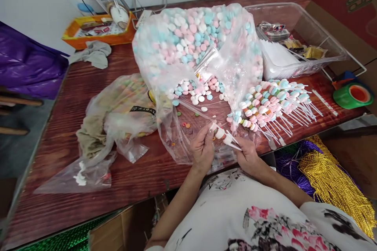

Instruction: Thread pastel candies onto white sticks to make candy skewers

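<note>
Between my hands are white sticks threaded with pale candy pieces [223, 136], held low over the front edge of the table. My left hand [204, 145] is closed with its fingertips at the candy end. My right hand [247, 152] is closed around the bare stick ends; the exact number of sticks is hard to make out. Just beyond lies a large clear plastic bag [165, 55] full of pink, white and blue candy pieces, with loose ones [201, 98] spilling from its mouth. To the right, a pile of candy sticks [265, 104] lies with the white ends toward me.
A clear plastic bin [318, 62] holds white sheets and small packets. Green tape [352, 96] sits at the right edge. At left are a second plastic bag [126, 106], a grey cloth [94, 53] and an orange tray [97, 39]. Gold tassels [332, 184] hang below the table's right side.
</note>
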The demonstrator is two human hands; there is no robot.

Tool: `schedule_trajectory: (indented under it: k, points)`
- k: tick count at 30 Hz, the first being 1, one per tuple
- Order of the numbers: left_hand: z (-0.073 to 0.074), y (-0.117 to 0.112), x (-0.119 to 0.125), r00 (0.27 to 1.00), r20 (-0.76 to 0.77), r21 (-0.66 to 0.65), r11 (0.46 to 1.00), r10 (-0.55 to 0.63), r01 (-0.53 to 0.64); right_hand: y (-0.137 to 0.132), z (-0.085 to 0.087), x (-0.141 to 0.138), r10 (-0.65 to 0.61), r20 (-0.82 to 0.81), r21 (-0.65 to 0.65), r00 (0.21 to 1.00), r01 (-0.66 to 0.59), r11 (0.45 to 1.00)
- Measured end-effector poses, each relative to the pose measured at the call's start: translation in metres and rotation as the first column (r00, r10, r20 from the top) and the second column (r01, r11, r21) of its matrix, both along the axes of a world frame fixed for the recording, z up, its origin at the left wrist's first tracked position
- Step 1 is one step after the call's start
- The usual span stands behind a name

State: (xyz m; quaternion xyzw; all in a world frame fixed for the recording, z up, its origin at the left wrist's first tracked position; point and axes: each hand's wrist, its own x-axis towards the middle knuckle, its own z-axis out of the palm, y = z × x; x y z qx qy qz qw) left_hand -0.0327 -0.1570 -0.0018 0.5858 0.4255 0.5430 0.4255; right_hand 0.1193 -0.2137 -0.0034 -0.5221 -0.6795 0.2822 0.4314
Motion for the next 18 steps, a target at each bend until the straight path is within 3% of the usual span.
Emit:
schedule_trajectory:
  k: [4,8,9,10,11,13,15,18]
  points:
    - [0.006,0.007,0.004,1.0,0.004,0.013,1.0,0.01,-0.01,0.009,0.013,0.019,-0.11,0.267,0.029,0.957,0.106,0.994]
    - [0.014,0.023,-0.024,0.99,0.08,-0.018,0.993,0.114,-0.113,0.031,0.036,0.072,-0.319,0.398,0.067,0.86,0.32,0.945]
    - [0.014,0.025,-0.035,0.983,0.078,-0.021,0.986,0.164,-0.163,0.039,0.04,0.084,-0.395,0.438,0.098,0.808,0.394,0.914]
    - [0.012,0.026,-0.045,0.977,0.054,-0.021,0.979,0.205,-0.204,0.048,0.044,0.095,-0.452,0.57,0.132,0.687,0.466,0.875]
    - [0.009,0.025,-0.053,0.974,0.014,-0.017,0.974,0.227,-0.227,0.056,0.046,0.102,-0.449,0.682,0.148,0.577,0.493,0.857]
    - [0.002,0.02,-0.064,0.973,-0.11,0.001,0.978,0.205,-0.207,0.07,0.047,0.107,-0.376,0.821,0.118,0.43,0.517,0.848]
    - [-0.005,0.011,-0.068,0.957,-0.25,0.05,0.989,0.146,-0.137,0.079,0.046,0.102,-0.285,0.884,0.063,0.37,0.51,0.858]
    - [-0.008,0.001,-0.074,0.909,-0.392,0.133,0.987,0.141,-0.095,0.079,0.045,0.094,-0.216,0.912,0.021,0.348,0.487,0.873]
